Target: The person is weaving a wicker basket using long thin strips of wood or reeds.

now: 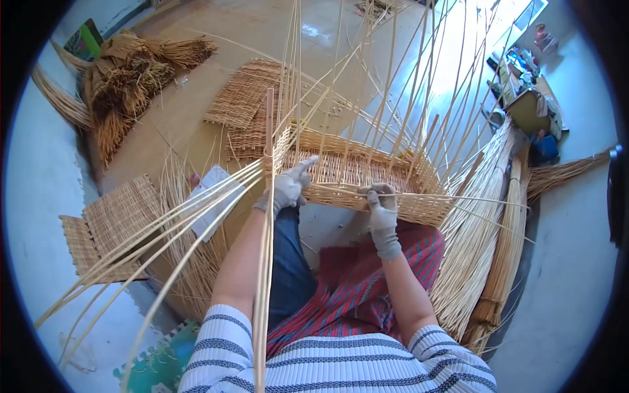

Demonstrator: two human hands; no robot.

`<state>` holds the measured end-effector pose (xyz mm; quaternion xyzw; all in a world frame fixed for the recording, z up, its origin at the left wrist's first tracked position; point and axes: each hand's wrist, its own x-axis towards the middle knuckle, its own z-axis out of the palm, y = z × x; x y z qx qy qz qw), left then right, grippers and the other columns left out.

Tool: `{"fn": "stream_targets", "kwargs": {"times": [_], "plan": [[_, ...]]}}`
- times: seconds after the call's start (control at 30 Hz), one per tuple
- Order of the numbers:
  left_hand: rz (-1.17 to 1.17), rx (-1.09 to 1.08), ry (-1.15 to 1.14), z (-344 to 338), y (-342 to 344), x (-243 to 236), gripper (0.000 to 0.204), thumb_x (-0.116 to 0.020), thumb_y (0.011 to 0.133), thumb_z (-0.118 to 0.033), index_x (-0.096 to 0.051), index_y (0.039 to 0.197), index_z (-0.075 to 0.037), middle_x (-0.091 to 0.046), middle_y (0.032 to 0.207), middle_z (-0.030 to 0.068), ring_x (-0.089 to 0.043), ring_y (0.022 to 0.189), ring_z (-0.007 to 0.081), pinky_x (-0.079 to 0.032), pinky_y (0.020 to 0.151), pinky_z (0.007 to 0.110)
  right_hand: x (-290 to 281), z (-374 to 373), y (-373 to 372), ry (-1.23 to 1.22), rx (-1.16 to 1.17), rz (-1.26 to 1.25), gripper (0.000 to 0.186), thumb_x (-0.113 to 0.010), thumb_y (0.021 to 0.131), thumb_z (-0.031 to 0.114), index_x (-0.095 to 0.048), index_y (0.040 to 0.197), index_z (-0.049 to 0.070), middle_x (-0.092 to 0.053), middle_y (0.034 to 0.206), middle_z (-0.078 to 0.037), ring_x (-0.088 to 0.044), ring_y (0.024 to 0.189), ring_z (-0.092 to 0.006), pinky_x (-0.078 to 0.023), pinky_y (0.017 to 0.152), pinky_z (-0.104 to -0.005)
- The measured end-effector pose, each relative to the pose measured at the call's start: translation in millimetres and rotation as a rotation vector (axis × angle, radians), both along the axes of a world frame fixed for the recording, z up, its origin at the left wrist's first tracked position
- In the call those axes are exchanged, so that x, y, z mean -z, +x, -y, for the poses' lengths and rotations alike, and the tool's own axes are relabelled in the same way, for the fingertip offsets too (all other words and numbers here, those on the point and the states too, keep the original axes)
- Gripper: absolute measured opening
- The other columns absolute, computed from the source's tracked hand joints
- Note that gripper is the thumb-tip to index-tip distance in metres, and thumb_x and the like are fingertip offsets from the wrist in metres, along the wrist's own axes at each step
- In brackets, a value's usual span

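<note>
A rectangular woven wicker basket (360,167) lies across my lap, with long pale strands rising upright from it and others trailing to the lower left. My gloved left hand (291,183) is at its near left corner, beside a bundled upright stake (268,124); the index finger is stretched out and apart from the others, with nothing visibly gripped. My gloved right hand (381,204) pinches a long horizontal strand (478,198) at the basket's near rim. Where the strand runs under my fingers is partly hidden.
Woven panels (239,98) and more panels (124,213) lie on the floor, near a brown bundle (128,85) and a white sheet (203,190). Long pale bundles (475,255) line the right, below a cluttered low table (531,105). A green foam mat (160,363) is lower left.
</note>
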<state>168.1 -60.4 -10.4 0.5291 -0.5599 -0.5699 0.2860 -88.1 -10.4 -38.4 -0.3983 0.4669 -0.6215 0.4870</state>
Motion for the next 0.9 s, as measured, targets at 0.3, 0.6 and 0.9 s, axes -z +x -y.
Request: {"fn": "stream_targets", "kwargs": {"times": [0.3, 0.6, 0.9], "plan": [[0.102, -0.251, -0.314, 20, -35, 56, 0.018, -0.062, 0.098, -0.027, -0.066, 0.109, -0.013, -0.068, 0.084, 0.0108, -0.062, 0.074, 0.0193, -0.050, 0.071, 0.033, -98, 171, 86, -0.428, 0.051, -1.117, 0.078, -0.055, 0.088, 0.000, -0.023, 0.156, 0.023, -0.042, 0.152, -0.016, -0.060, 0.110, -0.0191, -0.048, 0.094, -0.0303], [-0.078, -0.167, 0.111, 12, -6, 25, 0.033, -0.064, 0.094, -0.040, -0.069, 0.101, -0.009, -0.069, 0.081, 0.0063, -0.062, 0.057, 0.0130, -0.050, 0.056, 0.032, 10, 4, -36, 0.010, -0.004, -0.090, 0.024, -0.049, 0.102, 0.015, -0.046, 0.124, 0.005, -0.065, 0.096, -0.006, -0.066, 0.085, -0.0168, -0.055, 0.076, -0.0301], [0.253, -0.425, 0.057, 3, -35, 1, 0.053, -0.074, 0.079, -0.059, -0.062, 0.068, -0.008, -0.062, 0.053, 0.0037, -0.063, 0.047, 0.0126, -0.047, 0.047, 0.030, -41, -55, 12, -0.017, -0.025, 0.032, 0.025, -0.046, 0.104, 0.022, -0.061, 0.103, 0.003, -0.066, 0.081, -0.009, -0.058, 0.052, -0.0151, -0.046, 0.047, -0.0258]]}}
